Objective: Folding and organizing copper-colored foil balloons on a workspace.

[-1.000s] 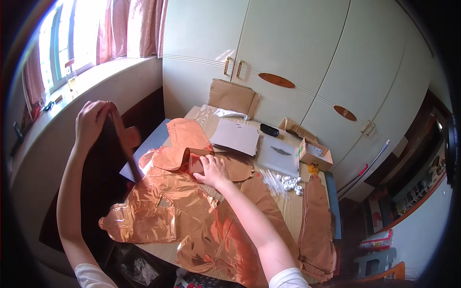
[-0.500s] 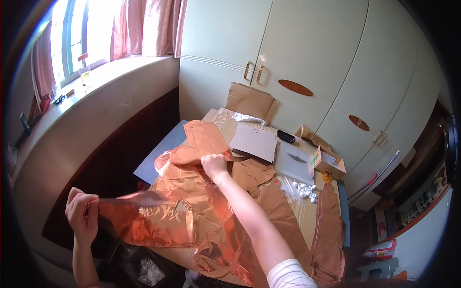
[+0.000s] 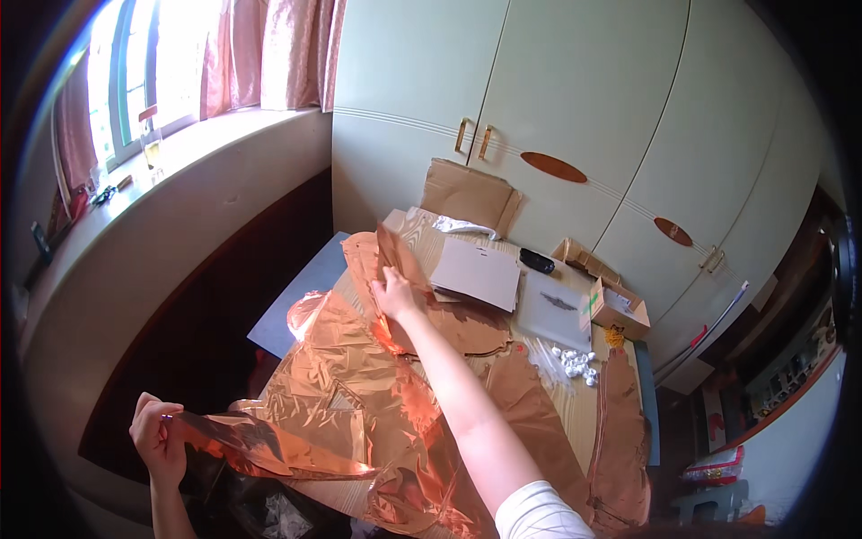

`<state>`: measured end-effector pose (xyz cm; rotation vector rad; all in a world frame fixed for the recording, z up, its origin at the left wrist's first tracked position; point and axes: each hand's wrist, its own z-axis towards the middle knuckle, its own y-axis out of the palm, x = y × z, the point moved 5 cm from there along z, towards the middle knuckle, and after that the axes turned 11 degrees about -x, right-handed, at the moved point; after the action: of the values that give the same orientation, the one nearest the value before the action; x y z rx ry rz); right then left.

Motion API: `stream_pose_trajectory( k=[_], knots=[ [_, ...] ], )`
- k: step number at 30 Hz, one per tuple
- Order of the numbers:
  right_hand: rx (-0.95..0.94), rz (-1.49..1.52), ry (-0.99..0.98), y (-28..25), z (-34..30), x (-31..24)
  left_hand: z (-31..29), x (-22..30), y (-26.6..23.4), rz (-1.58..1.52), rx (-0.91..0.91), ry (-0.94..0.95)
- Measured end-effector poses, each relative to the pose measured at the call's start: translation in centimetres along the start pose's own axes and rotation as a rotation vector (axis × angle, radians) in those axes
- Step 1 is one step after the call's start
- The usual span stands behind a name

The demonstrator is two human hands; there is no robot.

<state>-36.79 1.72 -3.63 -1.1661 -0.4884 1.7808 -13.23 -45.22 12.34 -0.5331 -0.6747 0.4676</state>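
Note:
A large, flat copper-coloured foil sheet (image 3: 332, 377), shaped like a deflated foil balloon, spreads creased over the table. My left hand (image 3: 160, 440), at the lower left, is closed on a corner of this foil and holds it out past the table's edge. At the far side my right hand (image 3: 396, 295) is closed around a folded, upright part of the foil. Whether both hands hold one piece cannot be told. More flat foil (image 3: 530, 404) lies to the right of my right forearm, and a narrow foil strip (image 3: 620, 440) lies at the table's right edge.
Behind my right hand lie grey card sheets (image 3: 476, 271) and a black object (image 3: 537, 260). Farther right are a clear bag (image 3: 554, 310), small white pieces (image 3: 575, 362), thin clear sticks (image 3: 546, 359) and an open cardboard box (image 3: 620, 305). A cabinet (image 3: 575, 108) stands behind the table (image 3: 413, 225).
My left hand has moved down with its foil corner. My right hand has shifted slightly up and left, and the foil flap beyond it now stands folded upright.

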Motion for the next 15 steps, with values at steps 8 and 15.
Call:
stream_pose_trajectory(
  k=[8, 15],
  knots=[
    [-0.580, -0.386, 0.415, -1.6, -7.4, -2.2, -0.1, 1.8, -0.2, 0.130, -0.033, 0.129],
    [-0.783, -0.394, 0.046, -3.9, -9.6, 2.9, 1.9, 3.8, 1.5, 0.077, -0.041, 0.196]
  ],
)
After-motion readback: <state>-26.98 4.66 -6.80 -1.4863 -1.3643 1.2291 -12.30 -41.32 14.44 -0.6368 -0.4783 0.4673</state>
